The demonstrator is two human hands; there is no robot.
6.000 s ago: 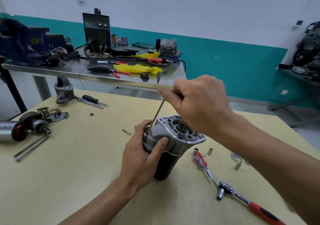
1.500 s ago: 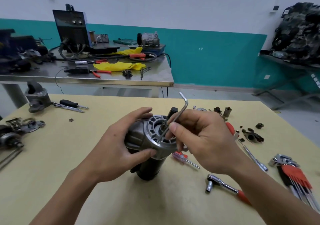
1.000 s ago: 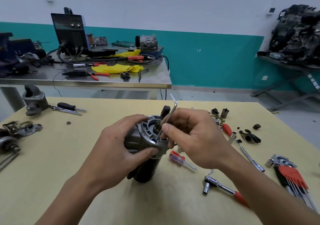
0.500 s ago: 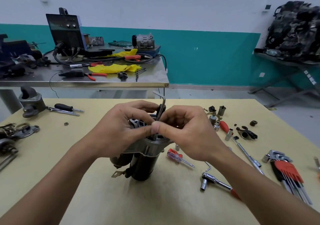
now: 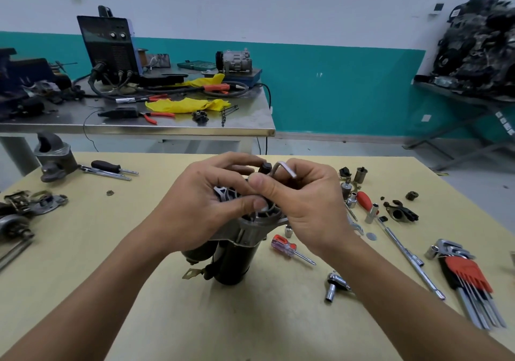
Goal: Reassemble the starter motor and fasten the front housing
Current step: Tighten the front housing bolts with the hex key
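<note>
The starter motor (image 5: 237, 252) stood on end near the middle of the yellow worktop (image 5: 83, 277), its black body down and its grey front housing (image 5: 259, 218) on top. The left hand (image 5: 200, 207) wrapped the housing from the left, its thumb pressed on the upper rim and its fingers curled over the far side, so that grip was closed on the housing. The right hand (image 5: 303, 204) met it from the right, thumb and forefinger pinching the shank of an L-shaped hex key (image 5: 281, 167) whose bent end stuck up above the knuckles. The key's lower tip was hidden behind the thumbs, so where it sat in the housing could not be told. A brass terminal tab (image 5: 192, 273) jutted from the motor's base to the left.

Just right of the motor lay a small red-handled screwdriver (image 5: 289, 248), and nearer the viewer a ratchet head (image 5: 335, 284), partly covered by the right forearm. Further right were a long extension bar (image 5: 409, 260), loose sockets (image 5: 351, 199) and a hex key set (image 5: 468, 274) in a red holder. At the left edge sat a grey casting (image 5: 54, 157), a black-handled screwdriver (image 5: 111, 165) and other motor parts (image 5: 25, 207). Behind stood a steel bench (image 5: 167, 126) with yellow cloth (image 5: 184, 105).
</note>
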